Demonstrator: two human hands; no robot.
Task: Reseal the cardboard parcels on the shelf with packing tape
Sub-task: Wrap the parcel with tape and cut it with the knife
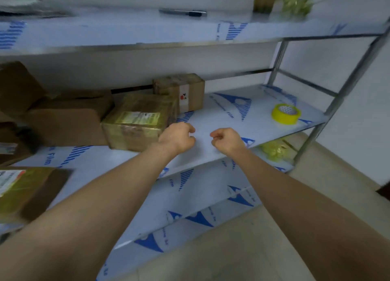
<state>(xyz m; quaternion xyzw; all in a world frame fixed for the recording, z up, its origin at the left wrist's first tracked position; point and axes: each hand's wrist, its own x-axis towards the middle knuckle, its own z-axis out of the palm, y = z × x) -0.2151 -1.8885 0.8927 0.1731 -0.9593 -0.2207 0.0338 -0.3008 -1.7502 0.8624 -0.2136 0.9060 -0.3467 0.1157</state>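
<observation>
1. Nearest my view, two bare arms reach forward from the bottom edge: the left forearm and the right forearm.
2. My landmark is the labelled parcel, a cardboard box banded in yellowish tape with a printed label on top. It sits on the middle shelf.
3. The left hand hovers just right of the labelled parcel's near corner, fingers curled in. The right hand is a little further right, close beside the left and curled the same way. I can see nothing held in either.
4. The tape roll — yellow, lying flat — sits well to the right of the labelled parcel, near the shelf's end. Neither hand touches it.
5. A small box stands just behind the labelled parcel, and a plain brown box sits on its left. Another parcel lies left of it and nearer me.
6. My reading is that no taping is in hand right now — the hands are between steps. The next move calls for the right hand to fetch the roll, find its loose end, and bring it to an unsealed seam.
</observation>
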